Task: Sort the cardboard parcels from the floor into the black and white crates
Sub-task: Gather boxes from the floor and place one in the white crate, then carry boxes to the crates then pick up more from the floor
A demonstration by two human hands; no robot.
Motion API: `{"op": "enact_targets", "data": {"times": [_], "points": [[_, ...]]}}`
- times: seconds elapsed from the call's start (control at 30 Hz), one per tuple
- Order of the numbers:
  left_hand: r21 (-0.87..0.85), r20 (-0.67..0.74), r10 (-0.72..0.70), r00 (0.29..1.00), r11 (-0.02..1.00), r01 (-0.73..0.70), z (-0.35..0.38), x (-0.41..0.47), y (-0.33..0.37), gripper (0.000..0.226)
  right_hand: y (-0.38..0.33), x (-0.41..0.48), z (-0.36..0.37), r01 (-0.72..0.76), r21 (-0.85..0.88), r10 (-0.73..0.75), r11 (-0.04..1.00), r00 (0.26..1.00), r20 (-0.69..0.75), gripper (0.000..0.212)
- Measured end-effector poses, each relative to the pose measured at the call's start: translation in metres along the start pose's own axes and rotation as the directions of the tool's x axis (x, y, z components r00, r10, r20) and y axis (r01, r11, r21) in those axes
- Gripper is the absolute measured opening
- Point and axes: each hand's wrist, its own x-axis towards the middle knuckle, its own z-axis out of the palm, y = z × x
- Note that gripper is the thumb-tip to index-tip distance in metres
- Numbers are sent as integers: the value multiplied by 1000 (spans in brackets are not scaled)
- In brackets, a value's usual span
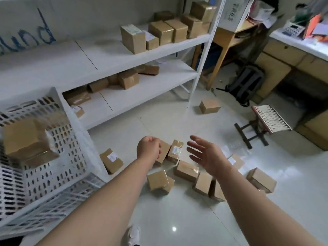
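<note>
Several small cardboard parcels lie scattered on the glossy tiled floor, among them one with a white label (175, 150), a plain one (157, 180) and one off to the right (261, 180). My left hand (149, 148) hovers over this cluster with fingers curled under, holding nothing. My right hand (205, 155) is beside it, palm turned inward and fingers spread, also holding nothing. The white perforated crate (74, 157) stands at the left with a blurred parcel (26, 139) inside. No black crate is in view.
A white shelf unit (142, 55) with more parcels runs behind the crate. A lone parcel (209, 107) lies near the shelf post. A small stool (266, 121), a grey backpack (246, 84) and a wooden desk stand at the right.
</note>
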Motion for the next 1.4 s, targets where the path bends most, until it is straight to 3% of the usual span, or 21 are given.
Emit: {"op": "enact_targets", "data": {"times": [0.23,0.4,0.53,0.77,0.97,1.1,1.17,1.27,1.4], "points": [[112,-9,-155,988,982,155,29,53,-74,15,62,45,-39,-118,47,123,992,986,-116,28],[163,-6,-213,977,964,211,41,109,-135,19,119,108,-56,-131,-6,128,991,979,-157,21],[239,36,-293,955,931,277,46,158,-211,14,183,173,-74,-151,-34,143,988,975,-168,22],[320,1,-399,917,869,377,64,258,-371,28,309,296,-109,-186,-188,158,964,976,-152,23],[358,-73,-373,925,856,373,90,335,-471,10,404,397,-129,-191,-262,166,946,979,-116,22],[279,-6,-407,913,876,392,97,370,-508,13,438,443,-131,-172,-298,154,939,985,-81,21],[232,0,-357,934,909,347,99,384,-514,15,443,456,-132,-139,-317,127,938,990,-60,25],[307,-32,-217,976,927,216,105,394,-519,15,446,460,-141,-136,-336,116,932,990,-79,25],[340,85,-112,990,937,77,123,387,-515,19,453,451,-163,-192,-259,150,947,973,-174,25]]}}
